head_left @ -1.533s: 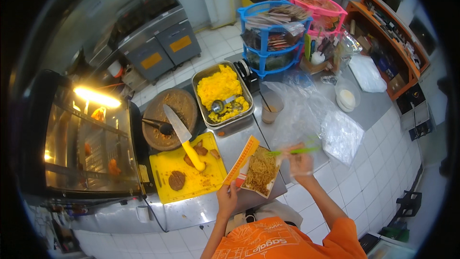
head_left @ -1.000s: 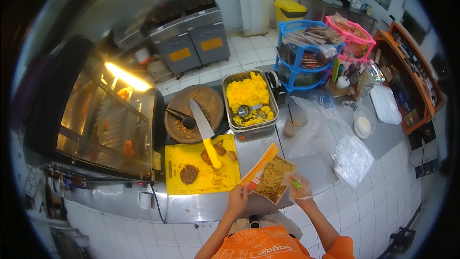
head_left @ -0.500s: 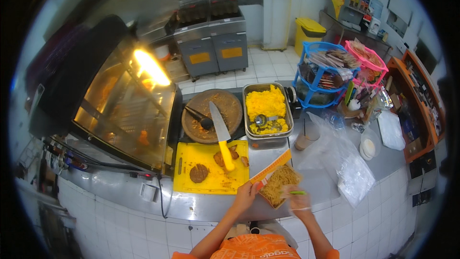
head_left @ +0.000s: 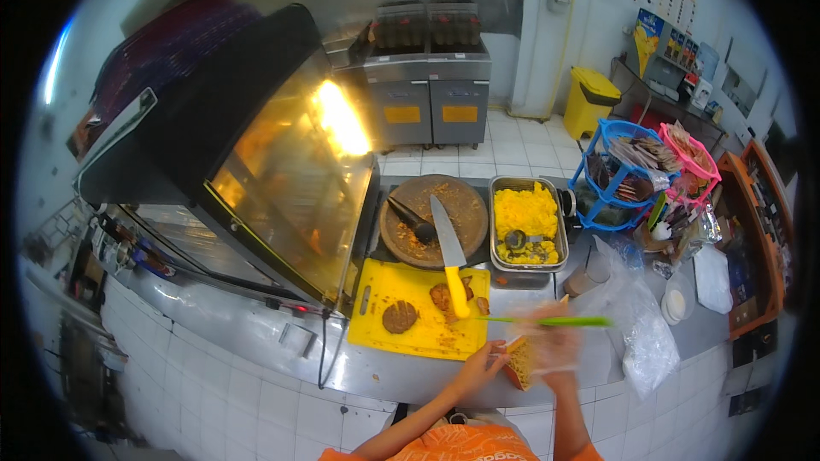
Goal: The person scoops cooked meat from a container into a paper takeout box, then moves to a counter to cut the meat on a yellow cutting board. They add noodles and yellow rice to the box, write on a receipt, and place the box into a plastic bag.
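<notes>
My left hand (head_left: 483, 366) is closed on the left edge of an open orange paper food box (head_left: 512, 382) with noodles (head_left: 518, 362) in it. My right hand (head_left: 555, 346), in a clear plastic glove, is smeared by motion over the box and covers its right part. From it sticks a slim green utensil (head_left: 585, 322), thicker at the right end; its exact kind is unclear. A yellow cutting board (head_left: 376, 340) lies left of the box, bearing a round brown patty (head_left: 400, 317), browned meat pieces (head_left: 444, 296) and the yellow handle of a large knife (head_left: 448, 235).
The knife's blade rests over a round stone mortar (head_left: 474, 196) holding a dark pestle (head_left: 416, 224). A metal pan (head_left: 558, 258) of yellow food stands beside it. Further right are a cup (head_left: 589, 275), plastic bags (head_left: 651, 363) and blue basket tiers (head_left: 589, 172). A lit display warmer (head_left: 282, 171) stands left.
The view has swung, so the counter sits further right. My right hand has raised the green utensil, now level above the box. The box's upright orange flap no longer shows.
</notes>
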Demonstrator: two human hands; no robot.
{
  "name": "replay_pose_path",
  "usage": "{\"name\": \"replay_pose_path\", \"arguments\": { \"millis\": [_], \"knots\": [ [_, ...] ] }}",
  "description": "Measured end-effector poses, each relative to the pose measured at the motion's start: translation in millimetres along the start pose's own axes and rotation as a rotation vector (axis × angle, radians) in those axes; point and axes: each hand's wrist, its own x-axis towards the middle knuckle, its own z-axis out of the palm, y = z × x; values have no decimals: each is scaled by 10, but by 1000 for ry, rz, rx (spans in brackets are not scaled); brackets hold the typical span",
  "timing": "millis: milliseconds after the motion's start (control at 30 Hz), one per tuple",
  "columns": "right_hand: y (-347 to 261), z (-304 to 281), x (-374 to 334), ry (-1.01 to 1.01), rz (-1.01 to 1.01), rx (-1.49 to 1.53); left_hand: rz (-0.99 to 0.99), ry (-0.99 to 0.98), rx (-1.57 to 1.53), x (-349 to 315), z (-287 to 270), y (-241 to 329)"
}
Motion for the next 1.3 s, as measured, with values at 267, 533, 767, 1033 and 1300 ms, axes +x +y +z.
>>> {"name": "replay_pose_path", "arguments": {
  "millis": [267, 533, 767, 1033, 1300],
  "knots": [
    [520, 2835, 709, -983, -554, -487, -326, -442, 147, -527, -709, -62],
    [515, 3020, 73, -392, 338, -824, -750, -419, -325, -889, -1718, 71],
    [812, 3164, -135, -547, 497, -796, -821, -400, -180, -755, -2432, 451],
    [846, 2845, 167, -505, 620, -558, -572, -401, 59, -329, -2540, 1302],
    [223, 318, -399, -357, 618, 616, -363, -623, 94, -21, -1644, 1101]
  ]
}}
